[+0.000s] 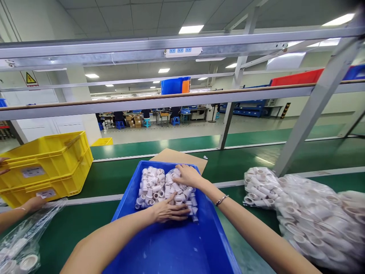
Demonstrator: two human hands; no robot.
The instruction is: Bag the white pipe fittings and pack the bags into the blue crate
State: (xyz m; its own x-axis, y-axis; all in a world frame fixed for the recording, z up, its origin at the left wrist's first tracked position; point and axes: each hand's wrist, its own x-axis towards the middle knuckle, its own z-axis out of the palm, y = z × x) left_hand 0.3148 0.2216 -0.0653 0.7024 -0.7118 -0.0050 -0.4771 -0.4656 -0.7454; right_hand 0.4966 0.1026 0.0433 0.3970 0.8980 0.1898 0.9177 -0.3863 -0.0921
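A blue plastic bin (176,247) stands in front of me on the green worktop. At its far end lie bags of short white pipe fittings (152,186), packed side by side in clear plastic. My left hand (168,210) rests on the near side of the right-hand bag, its fingers stretched out to the right. On the far side of that same bag is my right hand (188,177), fingers spread over the top edge, with a bracelet on the wrist. Both palms face the bag and are hidden.
Bagged white fittings (310,213) are heaped at right. At left, another person's hands (35,203) are by stacked yellow bins (57,163), near a clear bag (25,243). Cardboard (182,155) lies behind the blue bin. A metal frame post (310,114) rises at right.
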